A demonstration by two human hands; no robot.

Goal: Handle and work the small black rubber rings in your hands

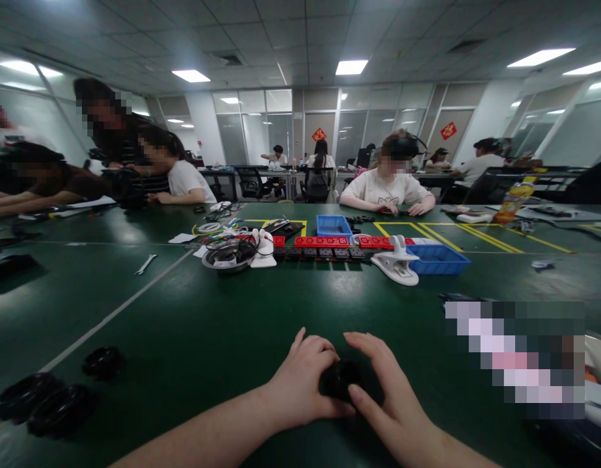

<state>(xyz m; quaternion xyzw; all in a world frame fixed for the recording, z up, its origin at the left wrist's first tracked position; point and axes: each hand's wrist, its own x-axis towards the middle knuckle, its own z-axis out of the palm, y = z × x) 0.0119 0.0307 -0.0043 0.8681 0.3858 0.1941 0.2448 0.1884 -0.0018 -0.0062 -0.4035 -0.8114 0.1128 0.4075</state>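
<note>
A dark, round object [345,378] rests on the green table [207,331] in front of me. My left hand [307,377] is curled around its left side, with the fingers and thumb against it. On the other side, my right hand [391,387] is spread in a wide curve, its thumb at the near edge of the object and its fingers stretched out beyond it. The undersides of the fingers are partly hidden.
Several black rings [61,411] lie at the left. Further back are a wrench [146,264], a metal bowl [228,265], red and black blocks [324,253], a white clamp [397,268] and a blue tray [440,260]. A person [386,185] sits opposite.
</note>
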